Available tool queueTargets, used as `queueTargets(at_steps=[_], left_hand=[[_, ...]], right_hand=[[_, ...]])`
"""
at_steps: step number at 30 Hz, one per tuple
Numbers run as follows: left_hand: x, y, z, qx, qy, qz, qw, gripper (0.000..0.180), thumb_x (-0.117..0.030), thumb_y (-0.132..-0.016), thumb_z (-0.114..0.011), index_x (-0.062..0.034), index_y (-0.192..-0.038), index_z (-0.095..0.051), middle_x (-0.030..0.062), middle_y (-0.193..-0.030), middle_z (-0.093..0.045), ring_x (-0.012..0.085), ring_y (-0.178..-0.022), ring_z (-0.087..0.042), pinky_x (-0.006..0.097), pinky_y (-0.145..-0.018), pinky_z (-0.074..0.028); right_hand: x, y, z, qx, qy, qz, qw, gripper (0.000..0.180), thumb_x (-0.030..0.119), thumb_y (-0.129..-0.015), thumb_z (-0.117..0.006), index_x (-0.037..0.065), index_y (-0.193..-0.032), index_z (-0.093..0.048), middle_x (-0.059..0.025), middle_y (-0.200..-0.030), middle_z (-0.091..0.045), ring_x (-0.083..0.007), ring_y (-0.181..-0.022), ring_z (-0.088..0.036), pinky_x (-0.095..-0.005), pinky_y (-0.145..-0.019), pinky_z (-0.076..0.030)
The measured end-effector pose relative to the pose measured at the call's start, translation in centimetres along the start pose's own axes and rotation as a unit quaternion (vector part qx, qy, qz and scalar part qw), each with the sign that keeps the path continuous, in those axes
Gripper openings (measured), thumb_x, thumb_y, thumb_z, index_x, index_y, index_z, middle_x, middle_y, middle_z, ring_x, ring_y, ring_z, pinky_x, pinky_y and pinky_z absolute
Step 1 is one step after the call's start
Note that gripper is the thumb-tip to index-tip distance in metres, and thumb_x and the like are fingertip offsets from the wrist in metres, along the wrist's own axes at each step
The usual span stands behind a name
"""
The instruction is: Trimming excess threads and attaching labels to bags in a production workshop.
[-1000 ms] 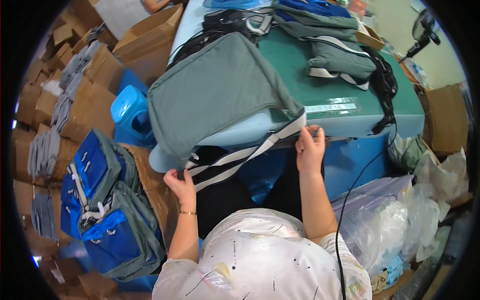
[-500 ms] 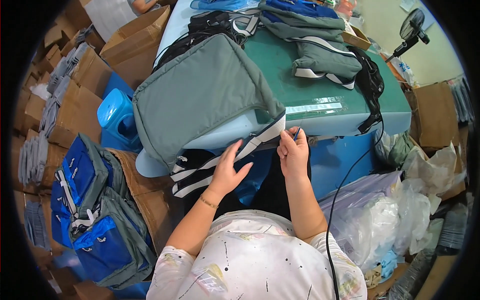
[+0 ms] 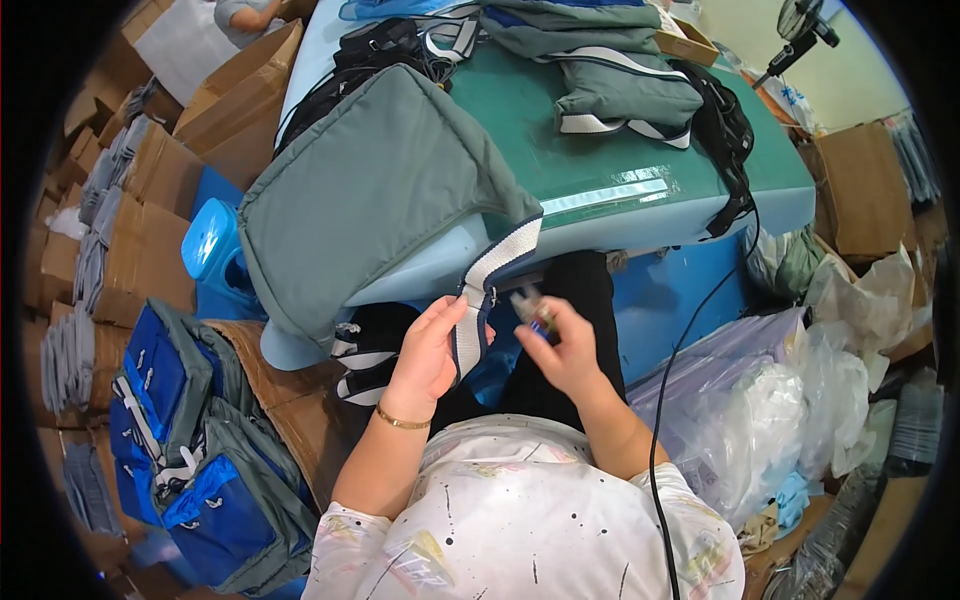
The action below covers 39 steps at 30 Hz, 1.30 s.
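Note:
A grey-green bag lies over the near left edge of the table. Its white strap with dark edging runs down from the bag's corner toward my lap. My left hand is closed on this strap, thumb on top, at a folded part. Just right of the strap, my right hand grips a small tool with a blue part, which looks like thread snips; motion blurs it. Its tip is close to the strap, apart from it. More black-and-white strap hangs left of my left hand.
The green-topped table carries another grey-green bag piece and a black strap bundle. A blue stool, blue-grey bags and cartons stand left. Plastic bags and a black cable are right.
My left hand has closed on the strap, drawing it toward me. My right hand has left the strap's upper end and come down, the snips now showing at its fingertips. The view has shifted slightly.

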State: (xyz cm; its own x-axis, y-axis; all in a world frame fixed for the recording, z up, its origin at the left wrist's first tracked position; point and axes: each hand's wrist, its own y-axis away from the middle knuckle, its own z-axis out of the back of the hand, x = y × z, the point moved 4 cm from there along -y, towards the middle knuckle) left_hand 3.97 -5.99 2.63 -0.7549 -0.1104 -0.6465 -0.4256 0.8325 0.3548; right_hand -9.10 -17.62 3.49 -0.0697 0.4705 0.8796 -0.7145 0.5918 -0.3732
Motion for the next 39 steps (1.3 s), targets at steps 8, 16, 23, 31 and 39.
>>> queueTargets(at_steps=[8, 16, 23, 31, 39], left_hand=[[-0.1, 0.8, -1.1, -0.048, -0.057, -0.069, 0.995, 0.015, -0.015, -0.094, -0.052, -0.0016, -0.100, -0.054, 0.0069, -0.090, -0.063, 0.0134, -0.079, -0.061, 0.028, -0.075, -0.051], [0.4, 1.1, -1.4, -0.031, -0.064, -0.059, 0.996, 0.015, -0.015, -0.093, -0.054, -0.0012, -0.100, -0.053, 0.0083, -0.094, -0.063, 0.0147, -0.080, -0.062, 0.029, -0.076, -0.052], [0.5, 1.3, -1.3, -0.035, -0.101, -0.102, 0.989, 0.020, -0.006, -0.089, -0.059, -0.0004, -0.103, -0.047, 0.0102, -0.095, -0.062, 0.0155, -0.083, -0.062, 0.029, -0.077, -0.052], [0.2, 1.9, -2.5, -0.027, -0.192, -0.155, 0.969, 0.024, 0.001, -0.086, -0.059, -0.0010, -0.104, -0.044, 0.0106, -0.097, -0.061, 0.0141, -0.085, -0.061, 0.026, -0.079, -0.050], [0.4, 2.2, -2.7, -0.022, -0.250, -0.182, 0.951, 0.026, 0.006, -0.085, -0.058, -0.0004, -0.105, -0.042, 0.0095, -0.096, -0.060, 0.0116, -0.085, -0.059, 0.024, -0.079, -0.049]], right_hand=[[0.1, 2.6, -1.1, 0.060, 0.039, -0.013, 0.997, 0.040, 0.016, -0.077, -0.073, 0.002, -0.111, -0.059, -0.0083, -0.072, -0.060, -0.0165, -0.056, -0.057, -0.0249, -0.052, -0.046], [0.2, 2.2, -0.6, 0.052, 0.022, 0.003, 0.998, 0.038, 0.014, -0.079, -0.070, 0.000, -0.112, -0.059, -0.0082, -0.073, -0.059, -0.0168, -0.057, -0.055, -0.0251, -0.053, -0.044], [0.6, 2.2, -0.4, 0.047, 0.043, 0.020, 0.998, 0.036, 0.017, -0.080, -0.069, 0.004, -0.112, -0.060, -0.0114, -0.078, -0.064, -0.0217, -0.062, -0.063, -0.0276, -0.056, -0.050], [0.9, 2.3, 0.3, 0.005, 0.095, 0.063, 0.993, 0.036, 0.012, -0.076, -0.071, 0.004, -0.110, -0.061, -0.0104, -0.076, -0.063, -0.0211, -0.058, -0.060, -0.0271, -0.054, -0.048], [0.9, 2.4, 0.6, 0.003, 0.102, 0.066, 0.993, 0.032, 0.018, -0.078, -0.070, 0.004, -0.106, -0.063, -0.0095, -0.078, -0.065, -0.0213, -0.060, -0.063, -0.0282, -0.053, -0.050]])
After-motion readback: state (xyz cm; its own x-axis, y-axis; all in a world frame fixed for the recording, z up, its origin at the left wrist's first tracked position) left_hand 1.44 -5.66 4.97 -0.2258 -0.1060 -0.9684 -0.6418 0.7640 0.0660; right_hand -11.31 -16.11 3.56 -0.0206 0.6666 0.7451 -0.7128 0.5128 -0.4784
